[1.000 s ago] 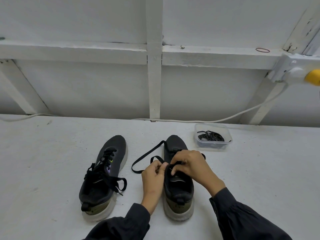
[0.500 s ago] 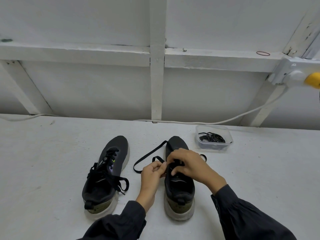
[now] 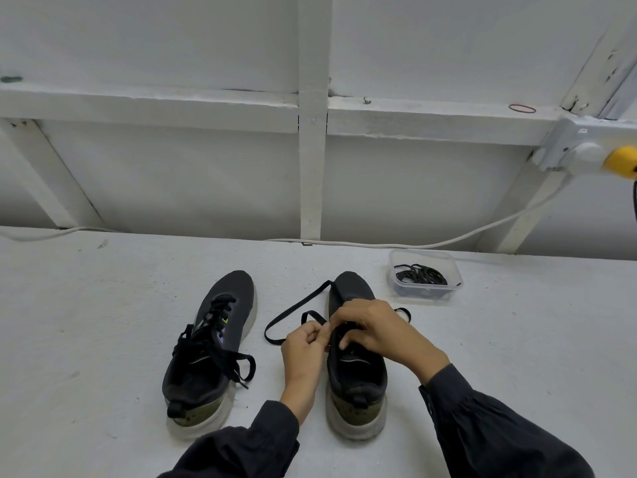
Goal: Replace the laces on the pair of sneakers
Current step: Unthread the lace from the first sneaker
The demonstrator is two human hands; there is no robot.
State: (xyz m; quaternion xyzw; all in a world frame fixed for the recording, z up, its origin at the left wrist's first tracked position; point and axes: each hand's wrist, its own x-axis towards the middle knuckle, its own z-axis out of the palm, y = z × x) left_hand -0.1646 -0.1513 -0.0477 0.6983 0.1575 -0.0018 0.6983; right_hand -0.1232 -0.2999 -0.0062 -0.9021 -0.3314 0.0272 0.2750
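Over right sneaker [image 3: 356, 381], left hand [image 3: 303, 346] fingers pinching black lace [image 3: 293, 310], right hand [image 3: 375, 331] arched, fingers curled on it

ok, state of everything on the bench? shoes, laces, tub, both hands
laced sneaker: upright, laced, ends untied and loose.
other sneaker: upright, lace being worked at the eyelets.
black lace: slack loop lying on the bench, pinched by the left hand.
tub: lidless, holds coiled laces.
left hand: pinches the lace.
right hand: fingers curled over the eyelets; grip hidden.
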